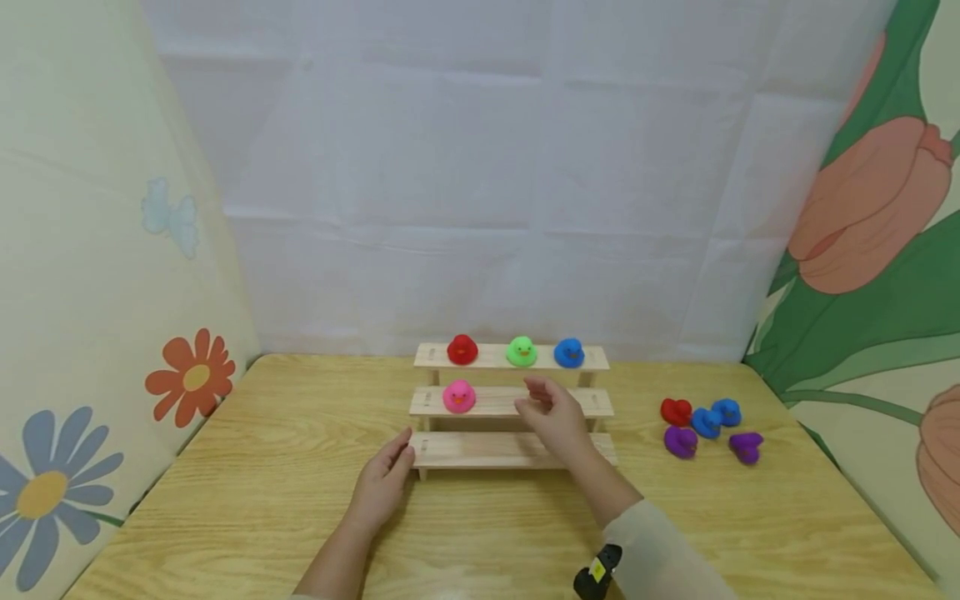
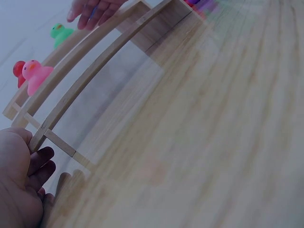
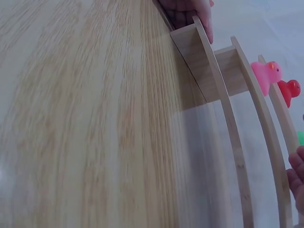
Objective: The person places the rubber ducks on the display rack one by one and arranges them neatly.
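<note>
Head view: a three-step wooden rack [image 1: 480, 451] stands on a wood-grain table [image 1: 757, 533], with two bare hands at it. The left hand [image 1: 381, 483] is at the rack's 9 o'clock end, thumb and bent fingers lightly holding the end of the lowest step, whose length runs toward 3 o'clock. The right hand [image 1: 555, 419] is over the right half of the middle step, fingers loosely bent and thumb parted, with nothing seen in its grasp; whether it touches the wood cannot be told.

Taken from the right hand, a pink duck [image 1: 459, 397] sits on the same step at 9 o'clock. On the top step, a red duck [image 1: 462, 350] is at 10 o'clock, a green duck [image 1: 522, 352] at 11 and a blue duck [image 1: 569, 354] just past 12. All four are upright.

Well apart at 3 o'clock, five loose ducks lie on the table: one red [image 1: 676, 412], two blue [image 1: 707, 423] and two purple [image 1: 681, 442]. A pale sleeve [image 1: 663, 546] covers the right forearm. Behind, at 12 o'clock, hangs a creased white cloth [image 1: 480, 158].
</note>
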Motion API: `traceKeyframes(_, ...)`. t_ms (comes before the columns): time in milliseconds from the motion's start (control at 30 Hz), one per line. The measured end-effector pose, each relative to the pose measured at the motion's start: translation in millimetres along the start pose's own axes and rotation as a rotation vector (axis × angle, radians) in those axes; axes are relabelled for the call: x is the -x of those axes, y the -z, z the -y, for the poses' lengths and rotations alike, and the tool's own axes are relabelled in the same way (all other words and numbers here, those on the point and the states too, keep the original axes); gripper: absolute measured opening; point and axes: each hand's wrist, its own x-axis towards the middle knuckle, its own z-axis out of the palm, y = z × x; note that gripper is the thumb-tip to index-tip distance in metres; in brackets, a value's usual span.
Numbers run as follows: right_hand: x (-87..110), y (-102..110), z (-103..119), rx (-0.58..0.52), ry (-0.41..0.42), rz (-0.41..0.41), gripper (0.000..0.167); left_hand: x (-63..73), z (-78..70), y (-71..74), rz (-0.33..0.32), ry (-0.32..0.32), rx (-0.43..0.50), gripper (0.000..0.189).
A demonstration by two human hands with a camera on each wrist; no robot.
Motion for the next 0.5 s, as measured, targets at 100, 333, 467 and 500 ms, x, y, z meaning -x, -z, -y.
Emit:
traceKeyframes(100, 1.3, 8.4, -2.7, 0.011, -0.001, -0.013, 0.04, -0.6, 0.4, 0.4, 0.005, 0.002, -0.005, 0.046)
traceKeyframes(333, 5.0, 28.4, -6.8, 0.057, 0.004, -0.044, 0.039, 0.4, -0.6, 0.7, 0.008, 0.0, -0.012, 0.046)
traceKeyframes(467, 5.5, 41.1, -13.7, 0.054, -0.006, -0.065, 0.041, 0.7, -1.6, 0.7, 0.003, -0.02, -0.017, 0.047)
traceKeyframes(500, 5.9, 44.7, -15.5, 0.059, -0.009, -0.07, 0.041, 0.7, -1.8, 0.7, 0.003, -0.023, -0.017, 0.047)
